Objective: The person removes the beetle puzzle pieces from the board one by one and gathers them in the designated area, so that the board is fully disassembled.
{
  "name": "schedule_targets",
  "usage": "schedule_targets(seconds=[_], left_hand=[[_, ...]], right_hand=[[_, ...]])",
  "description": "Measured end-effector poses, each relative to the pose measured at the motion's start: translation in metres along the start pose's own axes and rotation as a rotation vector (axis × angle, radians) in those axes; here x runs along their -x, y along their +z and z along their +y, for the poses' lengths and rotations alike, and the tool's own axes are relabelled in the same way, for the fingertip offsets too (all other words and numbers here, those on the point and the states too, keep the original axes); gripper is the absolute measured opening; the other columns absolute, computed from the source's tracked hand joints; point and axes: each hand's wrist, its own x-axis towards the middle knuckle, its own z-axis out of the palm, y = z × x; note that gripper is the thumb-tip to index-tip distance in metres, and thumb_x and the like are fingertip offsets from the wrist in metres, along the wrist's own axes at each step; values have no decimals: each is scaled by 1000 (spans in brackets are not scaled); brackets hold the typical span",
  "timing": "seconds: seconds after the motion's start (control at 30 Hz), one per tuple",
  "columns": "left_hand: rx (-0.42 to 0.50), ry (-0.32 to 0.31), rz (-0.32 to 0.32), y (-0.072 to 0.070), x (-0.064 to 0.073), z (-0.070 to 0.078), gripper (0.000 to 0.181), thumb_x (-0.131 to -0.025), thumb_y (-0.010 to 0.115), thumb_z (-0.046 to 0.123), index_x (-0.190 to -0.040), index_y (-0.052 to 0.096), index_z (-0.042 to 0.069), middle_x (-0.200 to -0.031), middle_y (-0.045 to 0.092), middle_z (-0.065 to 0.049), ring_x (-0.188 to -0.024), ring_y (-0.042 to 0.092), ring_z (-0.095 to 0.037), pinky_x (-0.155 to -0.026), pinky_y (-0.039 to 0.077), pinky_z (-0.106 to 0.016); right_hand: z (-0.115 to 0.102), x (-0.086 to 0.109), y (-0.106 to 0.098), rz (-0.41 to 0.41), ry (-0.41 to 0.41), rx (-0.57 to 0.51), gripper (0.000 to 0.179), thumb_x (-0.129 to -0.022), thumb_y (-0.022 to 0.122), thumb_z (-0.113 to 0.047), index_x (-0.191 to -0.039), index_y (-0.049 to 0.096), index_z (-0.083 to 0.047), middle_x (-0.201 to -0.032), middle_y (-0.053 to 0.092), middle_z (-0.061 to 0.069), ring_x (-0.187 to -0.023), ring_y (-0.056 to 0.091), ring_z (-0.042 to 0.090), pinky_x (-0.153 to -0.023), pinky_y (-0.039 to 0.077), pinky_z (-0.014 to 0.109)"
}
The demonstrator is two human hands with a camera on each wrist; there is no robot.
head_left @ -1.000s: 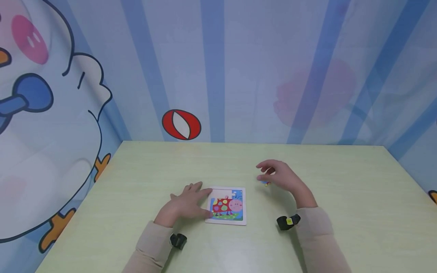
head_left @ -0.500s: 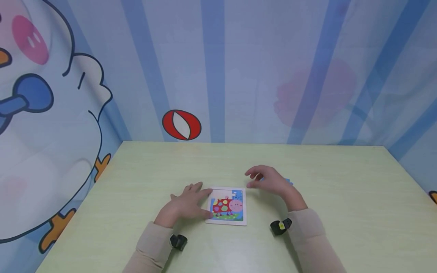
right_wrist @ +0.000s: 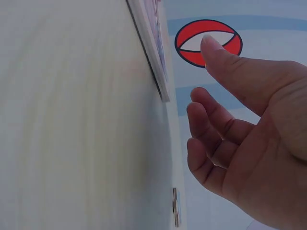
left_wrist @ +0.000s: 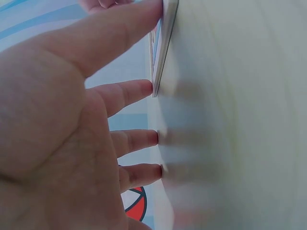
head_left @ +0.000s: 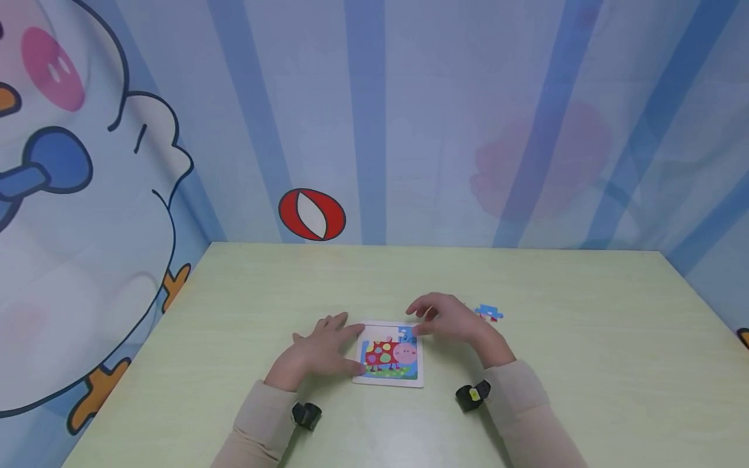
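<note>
One thin square puzzle (head_left: 389, 361), left hand (head_left: 318, 349) touching; faintly grained table (head_left: 585, 318) beneath.

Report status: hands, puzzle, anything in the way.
Left hand touching puzzle, left side. Right hand over upper right corner, nothing visibly held. Puzzle unfinished, upper left bare. Loose piece at right; no obstruction seen.

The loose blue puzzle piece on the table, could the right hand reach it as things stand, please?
Probably yes: the loose blue puzzle piece lies in plain view beside the right hand, which shows nothing held, though its fingers point away, toward the puzzle.
</note>
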Motion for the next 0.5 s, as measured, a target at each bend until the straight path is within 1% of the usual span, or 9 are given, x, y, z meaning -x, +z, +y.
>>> schedule_targets(seconds=[0.23, 0.5], left_hand=[[-3, 0, -1, 0, 0, 0, 75, -79, 75, 40, -145, 45, 21, -157, 26, -13, -143, 18, -40, -96, 13, -83], [-8, -5, 0, 1, -1, -1, 75, -78, 75, 42, -145, 45, 22, -157, 26, -13, -143, 18, -40, -96, 13, -83]], right_hand=[[-4, -2, 8, -37, 12, 1, 27, -83, 75, -11, -110, 69, -12, -103, 62, 2, -96, 54, 20, -79, 50, 32], [-8, 0, 13, -59, 22, 15, 26, -81, 77, -13, -106, 70, -16, -104, 61, -1, -97, 53, 20, -82, 50, 35]])
